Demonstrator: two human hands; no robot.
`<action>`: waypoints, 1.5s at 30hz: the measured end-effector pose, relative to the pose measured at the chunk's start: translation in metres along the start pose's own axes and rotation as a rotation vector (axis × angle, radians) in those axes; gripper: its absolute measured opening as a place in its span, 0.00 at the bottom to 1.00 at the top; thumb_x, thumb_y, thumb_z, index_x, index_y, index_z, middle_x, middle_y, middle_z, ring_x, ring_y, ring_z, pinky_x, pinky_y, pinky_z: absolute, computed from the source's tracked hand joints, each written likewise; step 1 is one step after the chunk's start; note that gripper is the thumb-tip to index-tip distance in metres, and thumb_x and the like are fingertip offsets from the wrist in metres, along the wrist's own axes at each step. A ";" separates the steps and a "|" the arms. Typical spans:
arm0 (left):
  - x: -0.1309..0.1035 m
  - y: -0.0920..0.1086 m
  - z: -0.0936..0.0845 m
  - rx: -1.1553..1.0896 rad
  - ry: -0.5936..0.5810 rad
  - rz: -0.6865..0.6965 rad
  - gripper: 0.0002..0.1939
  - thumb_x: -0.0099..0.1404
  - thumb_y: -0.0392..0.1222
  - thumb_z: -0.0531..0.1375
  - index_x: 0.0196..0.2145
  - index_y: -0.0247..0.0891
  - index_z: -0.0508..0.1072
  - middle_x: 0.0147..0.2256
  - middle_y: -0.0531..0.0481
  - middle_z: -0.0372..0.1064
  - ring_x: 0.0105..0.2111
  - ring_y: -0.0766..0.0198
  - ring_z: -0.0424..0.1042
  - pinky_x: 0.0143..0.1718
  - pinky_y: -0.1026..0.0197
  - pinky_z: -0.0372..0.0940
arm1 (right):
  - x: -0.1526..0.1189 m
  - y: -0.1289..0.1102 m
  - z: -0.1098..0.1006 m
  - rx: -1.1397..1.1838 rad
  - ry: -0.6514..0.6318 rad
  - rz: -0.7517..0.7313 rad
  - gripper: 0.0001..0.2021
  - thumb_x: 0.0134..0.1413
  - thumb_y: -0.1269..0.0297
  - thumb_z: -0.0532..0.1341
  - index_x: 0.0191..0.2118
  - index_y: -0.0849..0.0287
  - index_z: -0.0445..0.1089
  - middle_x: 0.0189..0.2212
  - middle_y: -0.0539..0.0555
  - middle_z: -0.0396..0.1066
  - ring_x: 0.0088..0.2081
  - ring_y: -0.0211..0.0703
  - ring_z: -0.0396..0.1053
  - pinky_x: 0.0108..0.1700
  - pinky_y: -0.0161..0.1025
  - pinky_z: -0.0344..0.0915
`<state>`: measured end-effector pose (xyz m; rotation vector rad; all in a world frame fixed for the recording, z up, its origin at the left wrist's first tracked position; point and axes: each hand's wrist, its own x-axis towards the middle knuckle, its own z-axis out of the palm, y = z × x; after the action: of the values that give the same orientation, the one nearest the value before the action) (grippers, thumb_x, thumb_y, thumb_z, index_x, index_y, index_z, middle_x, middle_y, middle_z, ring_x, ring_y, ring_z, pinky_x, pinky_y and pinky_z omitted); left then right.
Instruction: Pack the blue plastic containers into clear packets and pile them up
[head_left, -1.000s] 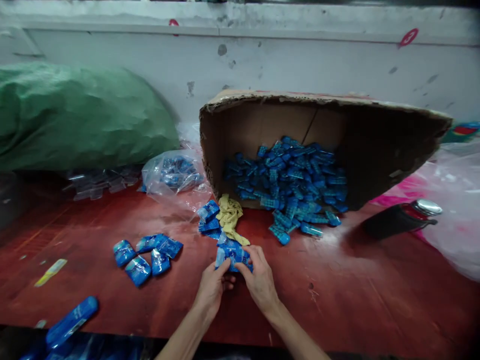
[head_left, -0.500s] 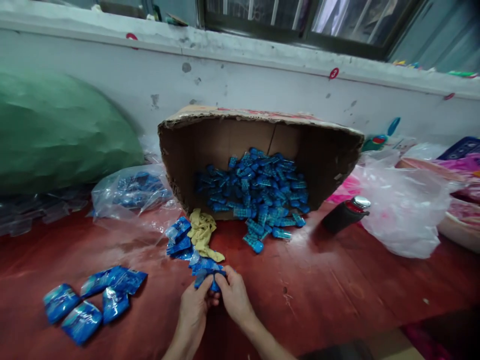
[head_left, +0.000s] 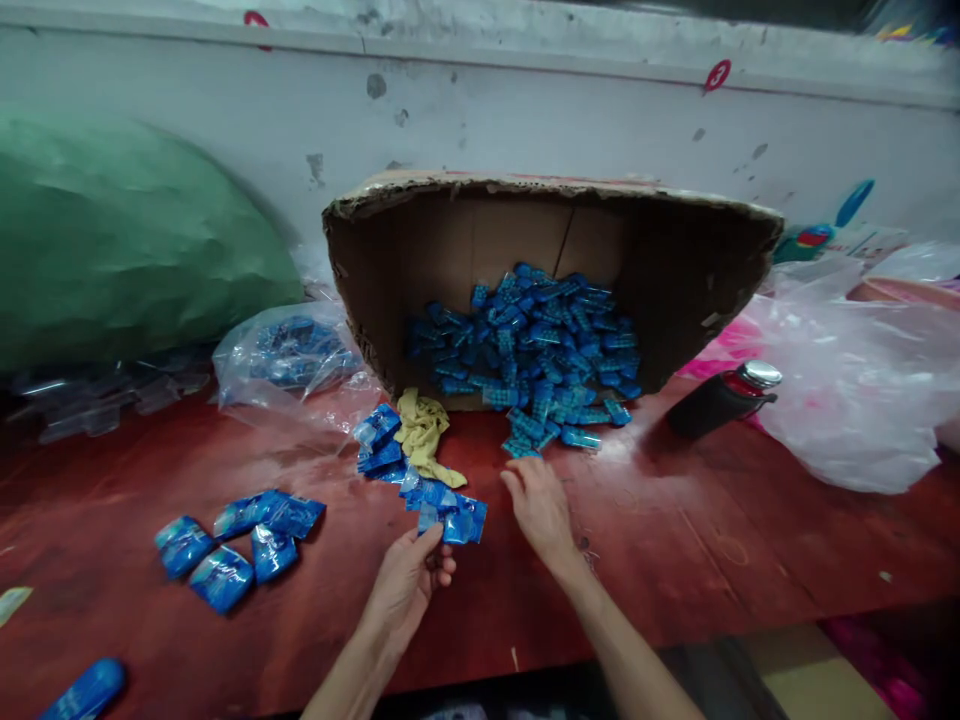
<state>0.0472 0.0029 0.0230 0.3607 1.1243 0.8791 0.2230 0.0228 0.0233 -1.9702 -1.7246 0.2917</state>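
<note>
My left hand [head_left: 412, 575] pinches a shiny blue packet [head_left: 463, 520] at its near edge, beside more blue packets [head_left: 379, 440] and a crumpled yellow cloth [head_left: 424, 437]. My right hand [head_left: 538, 505] is at the near edge of a heap of small blue bottle-shaped pieces [head_left: 544, 340]. Its fingers are bent, and their tips cover the closest piece; whether they grip it is unclear. The heap spills from a cardboard box [head_left: 495, 190] lying with its opening toward me. Several filled blue packets [head_left: 223, 578] lie at the left.
A dark bottle with a metal lid [head_left: 720, 398] stands right of the box, beside a white plastic bag [head_left: 840, 390]. At the left are a clear bag of blue pieces [head_left: 289, 355] and a large green bundle [head_left: 135, 250]. A blue object [head_left: 86, 690] lies at the lower left.
My right hand has left the packet and moved up and right to the blue heap. My left hand still holds the packet, now spread flatter. The view has tilted downward.
</note>
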 end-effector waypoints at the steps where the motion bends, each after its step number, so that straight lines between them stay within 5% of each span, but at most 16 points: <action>1: 0.000 -0.002 0.000 -0.019 0.011 -0.017 0.07 0.52 0.36 0.61 0.22 0.33 0.65 0.16 0.53 0.65 0.14 0.72 0.64 0.13 0.71 0.57 | 0.005 0.005 0.001 -0.134 0.037 0.056 0.09 0.56 0.66 0.51 0.39 0.59 0.66 0.38 0.58 0.65 0.40 0.47 0.60 0.40 0.41 0.55; 8: -0.002 -0.007 -0.004 -0.151 0.085 -0.111 0.06 0.58 0.34 0.55 0.24 0.34 0.63 0.15 0.54 0.63 0.14 0.72 0.63 0.13 0.72 0.57 | 0.008 0.009 0.013 -0.239 -0.008 0.070 0.07 0.53 0.63 0.55 0.38 0.55 0.66 0.36 0.56 0.65 0.39 0.49 0.60 0.39 0.41 0.55; 17: -0.004 -0.007 -0.007 -0.110 0.103 0.027 0.04 0.58 0.34 0.55 0.26 0.35 0.63 0.16 0.54 0.64 0.16 0.70 0.66 0.15 0.71 0.61 | 0.027 -0.005 0.024 0.239 -0.062 0.174 0.10 0.49 0.69 0.57 0.39 0.58 0.63 0.35 0.55 0.67 0.38 0.46 0.65 0.36 0.40 0.59; 21: -0.001 -0.006 -0.011 -0.126 0.152 0.081 0.04 0.57 0.35 0.56 0.26 0.35 0.63 0.16 0.54 0.65 0.17 0.69 0.67 0.16 0.70 0.62 | 0.004 -0.009 0.017 0.462 -0.167 0.121 0.08 0.52 0.64 0.53 0.40 0.58 0.62 0.31 0.50 0.69 0.28 0.38 0.67 0.26 0.32 0.61; 26: 0.004 -0.011 -0.014 -0.135 0.127 0.104 0.05 0.56 0.37 0.58 0.27 0.35 0.64 0.17 0.53 0.66 0.18 0.68 0.69 0.18 0.69 0.64 | -0.037 -0.022 0.001 0.859 -0.210 0.069 0.09 0.49 0.66 0.56 0.39 0.58 0.65 0.33 0.50 0.69 0.34 0.39 0.66 0.36 0.33 0.62; 38: 0.001 -0.010 -0.017 -0.102 0.018 0.161 0.12 0.50 0.42 0.63 0.30 0.35 0.67 0.22 0.50 0.72 0.23 0.65 0.72 0.22 0.67 0.67 | -0.047 -0.020 -0.001 0.792 -0.170 -0.190 0.10 0.51 0.71 0.57 0.38 0.53 0.70 0.38 0.52 0.68 0.42 0.42 0.65 0.46 0.39 0.60; 45: -0.001 -0.007 -0.017 -0.129 0.004 0.137 0.12 0.48 0.42 0.64 0.30 0.35 0.67 0.22 0.49 0.73 0.23 0.64 0.72 0.23 0.66 0.67 | -0.046 -0.020 -0.001 0.755 -0.100 -0.260 0.11 0.51 0.72 0.57 0.39 0.51 0.71 0.36 0.52 0.70 0.40 0.42 0.66 0.43 0.40 0.63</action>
<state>0.0350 -0.0051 0.0118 0.3320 1.0500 1.0683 0.1979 -0.0208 0.0266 -1.1928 -1.5801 0.8176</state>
